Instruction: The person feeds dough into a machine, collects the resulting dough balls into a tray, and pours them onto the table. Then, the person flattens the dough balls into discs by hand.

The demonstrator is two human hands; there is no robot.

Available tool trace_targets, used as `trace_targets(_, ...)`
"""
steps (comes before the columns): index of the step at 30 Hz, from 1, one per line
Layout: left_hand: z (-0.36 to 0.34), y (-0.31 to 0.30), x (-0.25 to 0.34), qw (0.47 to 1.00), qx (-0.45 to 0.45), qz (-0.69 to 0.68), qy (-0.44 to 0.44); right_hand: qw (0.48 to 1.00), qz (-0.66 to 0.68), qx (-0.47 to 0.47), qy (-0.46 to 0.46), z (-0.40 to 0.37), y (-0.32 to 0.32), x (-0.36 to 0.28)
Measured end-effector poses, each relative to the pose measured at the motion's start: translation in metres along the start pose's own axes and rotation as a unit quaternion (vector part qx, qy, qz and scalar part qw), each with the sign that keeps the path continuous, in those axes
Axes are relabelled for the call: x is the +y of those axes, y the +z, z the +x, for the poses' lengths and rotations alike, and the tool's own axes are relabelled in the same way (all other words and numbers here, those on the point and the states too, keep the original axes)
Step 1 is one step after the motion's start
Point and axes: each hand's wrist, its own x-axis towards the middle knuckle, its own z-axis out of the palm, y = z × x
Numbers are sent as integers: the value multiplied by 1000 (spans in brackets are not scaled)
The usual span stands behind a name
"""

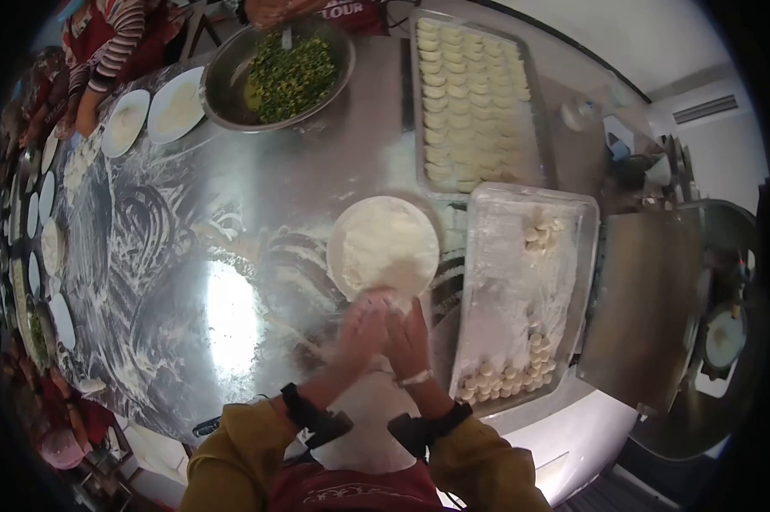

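Note:
My left hand [366, 326] and my right hand [408, 337] press together at the near rim of a round plate of flour [385, 239]. Their fingers are closed against each other and somewhat blurred. Anything between the palms is hidden. Right of my hands lies a floured tray [508, 282], with small pale dough pieces [508, 380] along its near edge and a smaller cluster [543, 235] near its far end.
Beyond that tray, another tray [538, 162] holds rows of folded dumplings [470, 94]. A metal bowl of chopped green filling [291, 77] stands at the far side, beside white plates [176, 107]. Loose flour streaks the metal table [163, 299]. Other people work along the far and left edges.

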Motion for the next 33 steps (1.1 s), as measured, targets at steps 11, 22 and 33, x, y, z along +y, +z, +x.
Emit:
trace_targets(11,6,-80,7,997,-52,23,-48,977,-207,-44,0,-4,-69,35)
trace_targets(22,11,-19,-65,959,-160,232,12,885,-378,51,-266,13,-22,143)
trace_targets(33,-26,41,92,920,-242,235,199,907,-231,297,-191,148,-236,70)
